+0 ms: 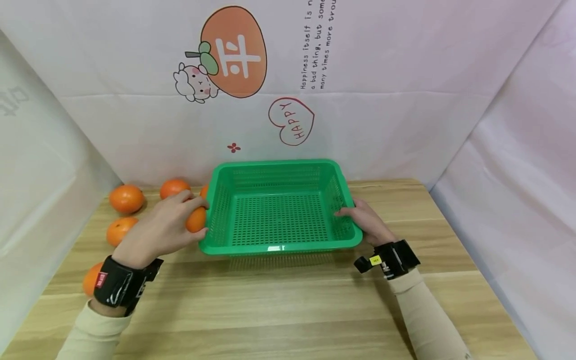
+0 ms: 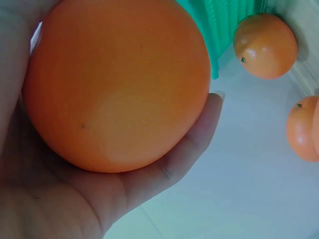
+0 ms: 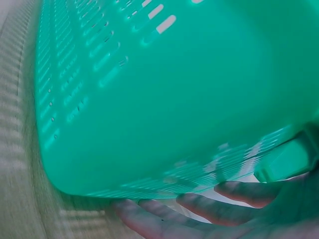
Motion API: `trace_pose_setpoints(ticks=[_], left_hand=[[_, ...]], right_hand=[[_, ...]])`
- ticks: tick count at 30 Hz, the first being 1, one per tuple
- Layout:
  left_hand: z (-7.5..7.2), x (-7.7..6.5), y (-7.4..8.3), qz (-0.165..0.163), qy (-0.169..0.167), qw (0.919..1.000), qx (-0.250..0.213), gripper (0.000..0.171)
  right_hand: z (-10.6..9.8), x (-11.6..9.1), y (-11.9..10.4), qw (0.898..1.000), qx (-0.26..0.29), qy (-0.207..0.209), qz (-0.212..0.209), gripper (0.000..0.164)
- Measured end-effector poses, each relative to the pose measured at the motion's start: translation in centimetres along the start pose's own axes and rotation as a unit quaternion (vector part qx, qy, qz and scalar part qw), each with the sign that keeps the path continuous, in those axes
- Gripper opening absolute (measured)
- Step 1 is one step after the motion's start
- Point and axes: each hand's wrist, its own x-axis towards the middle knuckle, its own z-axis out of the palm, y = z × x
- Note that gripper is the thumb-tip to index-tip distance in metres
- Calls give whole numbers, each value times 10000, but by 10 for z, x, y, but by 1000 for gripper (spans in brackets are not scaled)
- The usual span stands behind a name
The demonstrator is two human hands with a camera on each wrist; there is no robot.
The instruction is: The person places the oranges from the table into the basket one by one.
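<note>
My left hand [image 1: 157,225] grips an orange [image 1: 196,220] at the left rim of a green plastic basket [image 1: 281,248]. In the left wrist view the same orange [image 2: 119,89] fills the palm, with a finger curved along its lower side. Nothing lies inside the basket, which has slotted walls and a mesh floor. At its right end, my right hand [image 1: 370,220] holds the rim, thumb over the inner side. The right wrist view shows the fingers [image 3: 214,209] against the outside of the basket wall [image 3: 189,99].
Several more oranges [image 1: 127,199] lie on the wooden table [image 1: 279,310], to the left of the basket. One orange [image 1: 204,191] is partly hidden behind the basket's left edge. A white printed cloth [image 1: 382,125] hangs behind the table and at both sides.
</note>
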Motion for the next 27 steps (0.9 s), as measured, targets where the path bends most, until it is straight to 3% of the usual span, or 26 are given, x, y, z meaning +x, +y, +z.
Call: trace_pose_setpoints(ticks=[19, 27], left_hand=[[-11, 40, 16, 598, 51, 9977, 317, 43], [-7, 65, 26, 875, -63, 9961, 83, 42]], right_hand=[[-1, 2, 0, 10000, 57, -7, -31, 72], [-2, 2, 3, 10000, 11, 15, -34, 73]])
